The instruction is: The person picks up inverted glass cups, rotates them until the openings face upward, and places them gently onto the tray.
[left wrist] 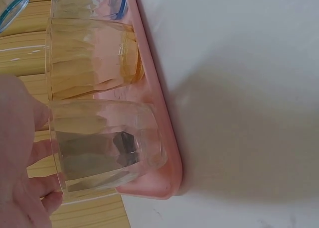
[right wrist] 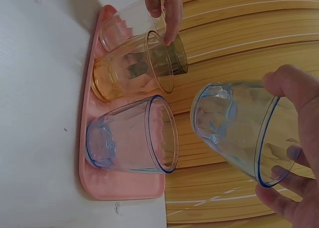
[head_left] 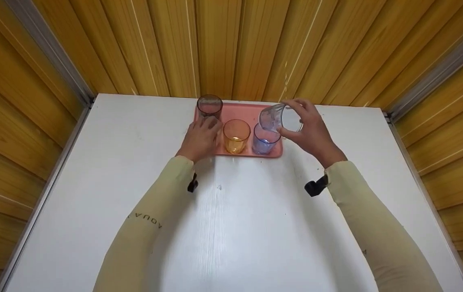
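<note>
My right hand (head_left: 312, 132) grips a blue-rimmed clear glass (right wrist: 227, 128) near its rim, thumb on one side and fingers on the other. This glass is tilted, held above the right side of a pink tray (head_left: 237, 109). Below it in the head view, a bluish glass (head_left: 265, 145) stands upright at the tray's front right. My left hand (head_left: 201, 138) holds the rim of a clear colourless glass (left wrist: 107, 148) at the tray's front left. Between these two front glasses stands an amber glass (head_left: 236, 137). Behind the left hand is a dark smoky glass (head_left: 209, 105).
The tray lies near the back edge of a white table (head_left: 255, 215). A yellow wood-plank wall (head_left: 219, 48) rises right behind it, with more planks on both sides. Black wrist cameras (head_left: 315, 186) are strapped at the sleeves.
</note>
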Action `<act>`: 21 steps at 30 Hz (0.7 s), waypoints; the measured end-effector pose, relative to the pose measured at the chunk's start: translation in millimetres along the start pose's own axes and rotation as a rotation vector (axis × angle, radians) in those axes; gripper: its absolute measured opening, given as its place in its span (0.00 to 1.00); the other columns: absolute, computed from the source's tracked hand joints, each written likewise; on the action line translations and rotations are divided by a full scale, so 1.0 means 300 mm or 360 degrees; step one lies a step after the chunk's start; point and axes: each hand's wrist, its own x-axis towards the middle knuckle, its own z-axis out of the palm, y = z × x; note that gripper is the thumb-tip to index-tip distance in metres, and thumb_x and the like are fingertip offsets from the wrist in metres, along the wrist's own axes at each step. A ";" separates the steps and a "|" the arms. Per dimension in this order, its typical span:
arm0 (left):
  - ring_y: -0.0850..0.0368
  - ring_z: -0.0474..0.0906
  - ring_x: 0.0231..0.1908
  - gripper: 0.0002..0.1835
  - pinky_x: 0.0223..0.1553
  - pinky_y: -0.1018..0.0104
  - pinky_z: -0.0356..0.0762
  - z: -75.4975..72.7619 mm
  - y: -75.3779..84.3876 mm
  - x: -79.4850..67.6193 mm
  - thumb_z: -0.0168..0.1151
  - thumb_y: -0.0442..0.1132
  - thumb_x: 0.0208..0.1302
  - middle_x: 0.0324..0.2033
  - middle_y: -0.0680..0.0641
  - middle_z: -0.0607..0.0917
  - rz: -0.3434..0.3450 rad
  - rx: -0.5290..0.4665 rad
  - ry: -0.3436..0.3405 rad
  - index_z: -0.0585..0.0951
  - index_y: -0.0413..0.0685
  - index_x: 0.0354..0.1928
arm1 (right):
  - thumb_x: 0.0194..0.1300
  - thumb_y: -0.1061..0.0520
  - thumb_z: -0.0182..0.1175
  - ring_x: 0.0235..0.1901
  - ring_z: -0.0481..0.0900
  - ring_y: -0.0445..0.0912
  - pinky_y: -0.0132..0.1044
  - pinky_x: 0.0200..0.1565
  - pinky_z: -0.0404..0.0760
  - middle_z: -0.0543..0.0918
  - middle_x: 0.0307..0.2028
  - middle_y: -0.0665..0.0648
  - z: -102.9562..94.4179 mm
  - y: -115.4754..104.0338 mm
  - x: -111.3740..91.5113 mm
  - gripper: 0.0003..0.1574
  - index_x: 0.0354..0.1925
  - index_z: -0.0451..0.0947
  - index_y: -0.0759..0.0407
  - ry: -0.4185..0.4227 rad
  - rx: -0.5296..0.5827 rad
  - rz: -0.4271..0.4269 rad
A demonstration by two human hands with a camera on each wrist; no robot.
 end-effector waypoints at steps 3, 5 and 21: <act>0.47 0.60 0.61 0.20 0.63 0.46 0.60 -0.001 0.002 0.001 0.47 0.46 0.66 0.57 0.49 0.68 -0.0017 0.0011 -0.0030 0.67 0.60 0.60 | 0.49 0.42 0.67 0.61 0.63 0.46 0.47 0.55 0.74 0.62 0.59 0.49 0.000 0.002 0.004 0.42 0.60 0.59 0.23 0.0027 0.0004 -0.0006; 0.47 0.59 0.62 0.21 0.64 0.46 0.59 -0.001 0.003 0.003 0.47 0.46 0.66 0.58 0.49 0.67 -0.0037 0.0008 -0.0055 0.66 0.62 0.61 | 0.49 0.42 0.67 0.61 0.63 0.46 0.48 0.55 0.74 0.62 0.59 0.49 0.001 0.004 0.005 0.42 0.60 0.59 0.24 0.0037 0.0005 -0.0002; 0.48 0.57 0.63 0.24 0.61 0.46 0.62 -0.013 0.001 -0.005 0.48 0.47 0.65 0.61 0.50 0.65 -0.0058 -0.0025 -0.0124 0.64 0.65 0.64 | 0.51 0.41 0.65 0.63 0.61 0.47 0.47 0.57 0.72 0.60 0.62 0.50 0.020 0.010 0.018 0.43 0.61 0.57 0.23 0.0044 0.0002 0.0076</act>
